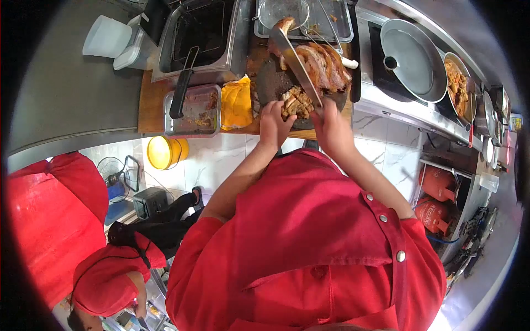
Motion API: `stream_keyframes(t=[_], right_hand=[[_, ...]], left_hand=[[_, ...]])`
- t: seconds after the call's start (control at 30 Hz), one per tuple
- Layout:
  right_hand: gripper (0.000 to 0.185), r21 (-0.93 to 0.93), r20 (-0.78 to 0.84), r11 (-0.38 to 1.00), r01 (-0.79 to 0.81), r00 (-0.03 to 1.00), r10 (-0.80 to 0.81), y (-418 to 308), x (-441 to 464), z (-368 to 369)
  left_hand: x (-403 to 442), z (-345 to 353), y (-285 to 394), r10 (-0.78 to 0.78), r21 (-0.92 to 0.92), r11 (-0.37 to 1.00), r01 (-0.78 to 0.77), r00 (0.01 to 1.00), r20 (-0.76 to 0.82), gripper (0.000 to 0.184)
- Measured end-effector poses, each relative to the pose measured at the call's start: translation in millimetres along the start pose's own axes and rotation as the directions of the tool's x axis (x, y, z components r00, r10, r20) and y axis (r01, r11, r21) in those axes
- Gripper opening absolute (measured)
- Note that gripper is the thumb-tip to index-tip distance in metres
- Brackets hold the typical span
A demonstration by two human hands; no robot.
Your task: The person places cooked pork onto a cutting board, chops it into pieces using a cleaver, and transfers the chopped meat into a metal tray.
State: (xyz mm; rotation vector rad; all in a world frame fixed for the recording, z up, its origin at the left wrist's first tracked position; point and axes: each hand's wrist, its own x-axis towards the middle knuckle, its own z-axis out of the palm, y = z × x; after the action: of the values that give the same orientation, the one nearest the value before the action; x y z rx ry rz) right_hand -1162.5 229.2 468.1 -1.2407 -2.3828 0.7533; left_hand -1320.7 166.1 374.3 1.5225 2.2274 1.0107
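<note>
On a round dark chopping board point(268, 80) lies a pile of chopped meat point(297, 103). My left hand point(275, 126) rests against the pile's left side, its fingers curled at the meat. A large knife point(296, 66) is in my right hand point(331, 126), which is closed around its near end; the blade points away and slightly left, over the board. Right of the blade are big pieces of roasted meat point(326, 66). Another meat piece point(284, 25) shows by the blade's far end.
Left of the board are a yellow cloth point(237, 103), a plastic tray point(193, 128) and a fryer point(234, 60) with a black-handled basket point(181, 94). A metal tray point(345, 27) lies behind; pans point(414, 60) stand right. Two people in red point(61, 220) point(105, 281) are at lower left.
</note>
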Motion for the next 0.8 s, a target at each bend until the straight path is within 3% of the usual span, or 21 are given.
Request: stream_keyframes(t=[0.07,0.1,0.27,0.37,0.47,0.5,0.53,0.6,0.73,0.8], right_hand=[[0.027,0.002,0.249,0.985,-0.171,0.954,0.165,22.4,-21.4,29.3],[0.026,-0.123,0.386,0.965,-0.231,0.885,0.261,24.5,-18.8,37.6],[0.028,-0.1,0.296,0.987,-0.128,0.943,0.152,29.9,6.8,42.6],[0.028,-0.079,0.13,0.992,-0.099,0.986,0.109,-6.1,15.3,13.5],[0.028,0.058,0.013,0.995,-0.085,0.996,0.084,-7.8,-9.9,28.1],[0.028,0.036,0.118,0.994,-0.106,0.988,0.101,18.3,-20.2,57.2],[0.028,0.034,0.115,0.994,-0.106,0.988,0.101,23.1,-20.7,61.7],[0.029,-0.11,0.308,0.983,-0.145,0.935,0.173,25.8,-18.1,67.2],[0.028,-0.031,0.218,0.984,-0.177,0.959,0.179,15.0,-3.6,47.9],[0.028,0.031,0.152,0.973,-0.229,0.963,0.222,9.3,-18.4,29.2]], left_hand=[[-4.7,5.1,-7.3,0.001,-0.03,1.0,-0.001,1.0,-0.024,0.049],[-3.4,6.2,-6.8,0.034,0.014,0.999,-0.033,0.997,-0.067,0.044],[4.2,-0.3,-7.0,0.049,-0.066,0.997,-0.049,0.999,-0.015,0.041],[-1.8,-1.1,-15.6,0.062,0.002,0.998,-0.063,0.997,0.042,0.045],[-3.1,5.9,-26.3,0.02,-0.145,0.989,-0.014,0.999,0.04,0.042],[-4.2,4.8,-27.1,0.016,-0.108,0.994,-0.01,0.998,0.059,0.041],[-2.9,4.4,-27.8,0.014,-0.072,0.997,-0.009,0.997,0.073,0.04],[4.1,3.4,-31.5,0.034,-0.102,0.994,-0.028,0.998,0.057,0.038],[9.1,-3.7,-26.7,0.075,-0.193,0.979,-0.063,0.996,0.055,0.031],[4.2,-18.5,-20.8,0.008,-0.208,0.978,0.031,0.983,0.183,0.03]])
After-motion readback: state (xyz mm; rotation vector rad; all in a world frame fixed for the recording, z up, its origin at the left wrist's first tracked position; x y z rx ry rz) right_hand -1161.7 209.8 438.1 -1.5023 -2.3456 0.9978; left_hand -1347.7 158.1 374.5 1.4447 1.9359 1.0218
